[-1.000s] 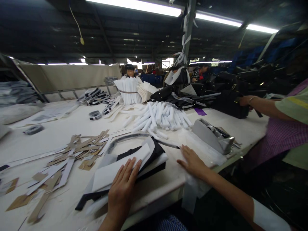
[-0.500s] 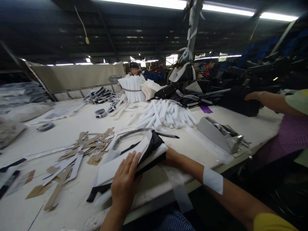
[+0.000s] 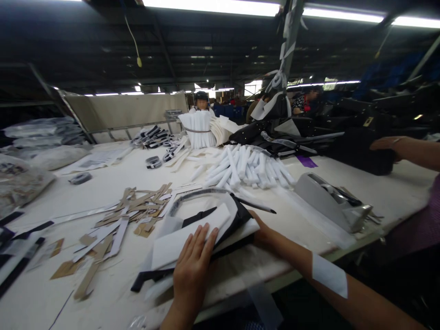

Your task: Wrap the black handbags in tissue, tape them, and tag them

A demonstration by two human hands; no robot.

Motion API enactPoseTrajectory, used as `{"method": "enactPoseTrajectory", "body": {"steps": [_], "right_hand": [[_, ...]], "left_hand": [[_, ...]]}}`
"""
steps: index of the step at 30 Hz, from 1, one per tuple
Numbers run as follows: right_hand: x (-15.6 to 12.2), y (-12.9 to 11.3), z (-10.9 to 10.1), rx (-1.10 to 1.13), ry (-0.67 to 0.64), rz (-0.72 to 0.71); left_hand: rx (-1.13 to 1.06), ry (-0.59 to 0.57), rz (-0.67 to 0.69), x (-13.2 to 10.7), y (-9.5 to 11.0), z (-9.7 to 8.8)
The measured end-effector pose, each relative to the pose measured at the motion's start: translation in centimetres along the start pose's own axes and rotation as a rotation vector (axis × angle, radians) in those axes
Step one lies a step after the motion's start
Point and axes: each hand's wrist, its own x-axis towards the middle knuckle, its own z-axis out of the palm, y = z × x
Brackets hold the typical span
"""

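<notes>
My left hand (image 3: 194,268) lies flat, fingers together, on a stack of white and black cut pieces (image 3: 192,233) at the near edge of the white table (image 3: 113,178). My right hand (image 3: 263,233) is at the right end of that stack, fingers tucked against or under its edge and mostly hidden. A white strip (image 3: 329,275) is stuck across my right forearm.
Brown and white cardboard strips (image 3: 120,220) lie scattered to the left. A pile of white paper rolls (image 3: 244,167) sits beyond, a grey tape dispenser (image 3: 330,199) to the right. A co-worker's arm (image 3: 405,149) reaches over black bags (image 3: 357,146) at right. Other people sit far back.
My right hand came from flat on the table at right to the stack's right end. The white strip now shows on my forearm. The view shifted slightly rightward.
</notes>
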Motion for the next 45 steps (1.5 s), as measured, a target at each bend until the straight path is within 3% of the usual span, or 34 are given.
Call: {"method": "enactPoseTrajectory", "body": {"steps": [3, 6, 9, 12, 14, 15, 19, 22, 25, 29, 33, 37, 41, 45], "right_hand": [[-1.2, 1.9, -2.2, -0.122, -0.102, -0.048], [-2.6, 4.1, -6.0, -0.256, -0.076, -0.036], [-3.0, 5.0, -9.9, -0.388, 0.104, 0.005], [-1.3, 3.2, -11.4, -0.511, 0.373, 0.020], [0.7, 0.6, -10.3, -0.540, 0.411, -0.007], [1.9, -0.7, -9.2, -0.508, 0.342, -0.029], [5.7, -4.3, -3.6, -0.262, -0.199, -0.069], [6.1, -4.5, -0.6, -0.213, -0.365, -0.095], [4.9, -4.2, 0.6, -0.208, -0.394, -0.128], [4.6, -4.8, 1.2, -0.263, -0.391, -0.082], [8.0, -4.8, 2.8, -0.513, -0.376, 0.117], [11.9, -3.3, 5.3, -0.615, -0.457, 0.278], [13.5, -1.7, 7.1, -0.610, -0.491, 0.366], [13.3, -0.1, 6.4, -0.477, -0.382, 0.343]], "left_hand": [[0.025, -0.003, 0.047, -0.4, 0.9, 0.6], [0.040, -0.005, 0.070, -0.8, 1.6, 1.1], [0.023, 0.042, 0.064, -1.1, 2.0, 1.8], [0.011, 0.106, 0.054, -1.2, 2.1, 2.5], [0.010, 0.116, 0.055, -1.2, 2.2, 2.6], [0.012, 0.117, 0.054, -1.1, 2.2, 2.6], [0.052, 0.083, 0.080, -0.4, 1.8, 1.8], [0.077, 0.083, 0.099, -0.6, 1.2, 0.9], [0.068, 0.129, 0.080, -1.7, 0.6, -0.2], [0.067, 0.084, 0.040, -3.4, 0.5, -1.7], [0.079, 0.148, 0.038, -4.1, 1.2, -1.5], [0.083, 0.165, 0.025, -4.3, 1.7, -0.6], [0.095, 0.132, 0.015, -4.4, 1.7, -0.5], [0.140, 0.045, 0.035, -4.4, 1.6, -1.2]]}}
